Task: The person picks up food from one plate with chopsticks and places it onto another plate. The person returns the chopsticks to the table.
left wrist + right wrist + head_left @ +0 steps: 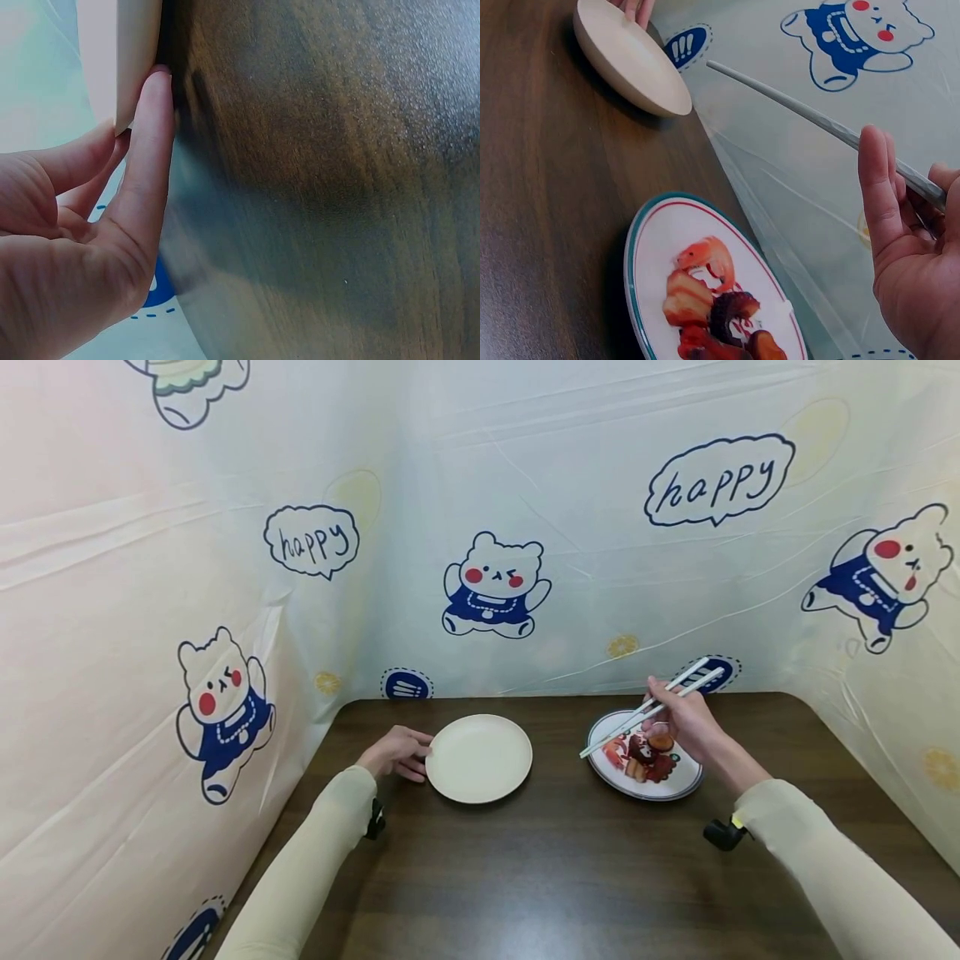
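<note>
My left hand (397, 752) pinches the left rim of a plain cream plate (480, 758) on the table. In the left wrist view the thumb meets the rim of the plate (135, 67) and a finger lies along its underside. My right hand (681, 718) holds a pair of white chopsticks (637, 717) over a white plate (651, 789) with a dark rim. The tips point left, with nothing between them. On that plate sit several food pieces, among them an orange-pink shrimp (709, 259) and a dark tentacle-like piece (731, 311).
Both plates are on a brown wood-grain table (510, 877), near its far edge. A pale printed curtain (585, 568) hangs behind and along the sides. A dark wrist camera (726, 835) sits below the right sleeve.
</note>
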Tool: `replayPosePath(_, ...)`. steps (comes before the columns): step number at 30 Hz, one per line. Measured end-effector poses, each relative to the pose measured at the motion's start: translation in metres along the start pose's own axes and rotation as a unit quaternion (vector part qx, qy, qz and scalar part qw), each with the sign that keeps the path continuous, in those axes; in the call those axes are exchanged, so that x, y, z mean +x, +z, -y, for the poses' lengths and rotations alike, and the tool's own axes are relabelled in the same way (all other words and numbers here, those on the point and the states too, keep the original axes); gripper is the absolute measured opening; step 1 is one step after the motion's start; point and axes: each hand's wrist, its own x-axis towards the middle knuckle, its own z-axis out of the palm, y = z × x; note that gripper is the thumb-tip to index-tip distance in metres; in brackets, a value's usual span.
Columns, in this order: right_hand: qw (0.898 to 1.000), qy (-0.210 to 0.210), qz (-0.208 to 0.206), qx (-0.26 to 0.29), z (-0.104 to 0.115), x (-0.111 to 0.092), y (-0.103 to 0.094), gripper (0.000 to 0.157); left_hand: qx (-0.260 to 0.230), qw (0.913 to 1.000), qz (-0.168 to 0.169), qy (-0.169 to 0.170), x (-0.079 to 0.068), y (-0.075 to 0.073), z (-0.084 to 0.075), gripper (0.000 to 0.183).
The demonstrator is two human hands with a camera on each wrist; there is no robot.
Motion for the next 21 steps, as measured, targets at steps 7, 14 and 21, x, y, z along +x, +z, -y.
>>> replayPosePath(7,1.0,-0.004,0.01,0.012,-0.002,0.001,-0.008,0.033,-0.001,1.0,0.002,0.001,0.0,0.0,0.0,0.046)
replayPosePath(14,1.0,-0.02,0.01,0.013,-0.003,-0.001,-0.016,0.034,0.002,1.0,0.004,0.003,-0.001,0.001,-0.002,0.047)
replayPosePath(21,0.999,-0.017,-0.029,-0.013,-0.004,-0.004,-0.022,0.032,-0.002,1.0,0.004,0.003,-0.001,0.001,0.0,0.046)
